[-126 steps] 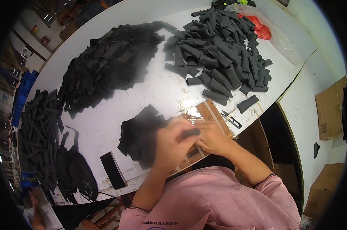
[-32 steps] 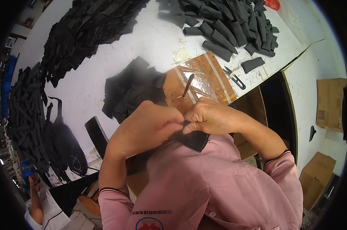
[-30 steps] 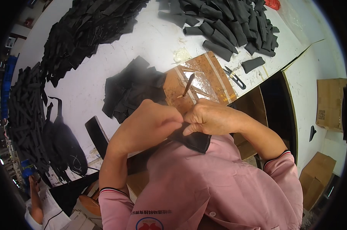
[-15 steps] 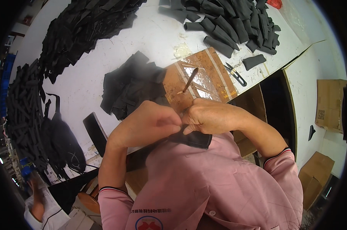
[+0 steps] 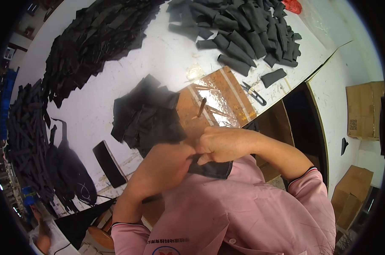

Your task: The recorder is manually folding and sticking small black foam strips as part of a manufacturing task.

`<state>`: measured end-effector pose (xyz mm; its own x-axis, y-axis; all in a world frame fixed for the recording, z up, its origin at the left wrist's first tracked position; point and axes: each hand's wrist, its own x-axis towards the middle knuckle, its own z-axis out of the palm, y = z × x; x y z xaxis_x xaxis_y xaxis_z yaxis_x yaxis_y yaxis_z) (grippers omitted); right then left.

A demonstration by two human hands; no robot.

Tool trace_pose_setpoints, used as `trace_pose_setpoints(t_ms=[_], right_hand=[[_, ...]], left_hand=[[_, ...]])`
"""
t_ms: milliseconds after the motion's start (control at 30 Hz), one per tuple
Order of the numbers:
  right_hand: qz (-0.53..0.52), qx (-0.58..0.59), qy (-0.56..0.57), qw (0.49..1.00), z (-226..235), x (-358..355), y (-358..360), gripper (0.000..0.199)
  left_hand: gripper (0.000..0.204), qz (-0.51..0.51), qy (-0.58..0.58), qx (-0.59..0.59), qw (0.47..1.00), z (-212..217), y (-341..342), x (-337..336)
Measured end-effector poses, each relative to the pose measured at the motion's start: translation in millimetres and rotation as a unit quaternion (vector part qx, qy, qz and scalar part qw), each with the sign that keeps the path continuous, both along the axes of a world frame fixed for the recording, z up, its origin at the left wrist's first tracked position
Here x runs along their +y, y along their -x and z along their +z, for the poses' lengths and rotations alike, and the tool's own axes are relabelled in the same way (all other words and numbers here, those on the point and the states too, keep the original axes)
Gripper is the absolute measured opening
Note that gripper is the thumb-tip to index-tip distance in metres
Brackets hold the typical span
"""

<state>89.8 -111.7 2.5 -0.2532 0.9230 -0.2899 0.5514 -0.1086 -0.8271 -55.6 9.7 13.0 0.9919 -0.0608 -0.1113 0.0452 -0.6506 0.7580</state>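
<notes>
Right hand (image 5: 221, 143) pinches a black piece (image 5: 211, 171), left hand (image 5: 169, 165) unclear in grip; slackening could drop it short of the twelve-o'clock bench (image 5: 92, 104).

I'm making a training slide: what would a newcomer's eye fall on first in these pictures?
Probably two big dark heaps on the white table: a flat-piece heap at upper left and a tube-like heap to its right. Next, the right hand, holding a dark piece before the pink shirt, with the left hand close beside it. The brown board beyond the hands stands out too.
</notes>
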Motion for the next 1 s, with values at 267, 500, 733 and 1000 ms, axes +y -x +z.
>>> trace_pose_setpoints(t_ms=[267,500,733,1000], right_hand=[[-0.14,-0.089,-0.077,0.983,-1.2,-10.3,11.9,0.021],[-0.403,0.051,-0.251,0.879,-4.5,-24.1,47.0,0.028],[-0.379,-0.123,-0.325,0.857,-30.3,-12.9,45.5,0.018],[-0.479,0.372,-0.093,0.79,-36.3,-7.0,36.0,0.009]], left_hand=[[0.012,0.121,0.066,-0.04,0.99,-10.1,4.2,-8.1],[0.01,0.421,0.21,-0.068,0.88,-23.8,9.8,-40.4],[0.011,0.433,-0.07,-0.249,0.864,-46.6,-1.3,-55.7],[0.023,0.363,0.678,-0.078,0.634,-29.8,-3.9,-33.2]])
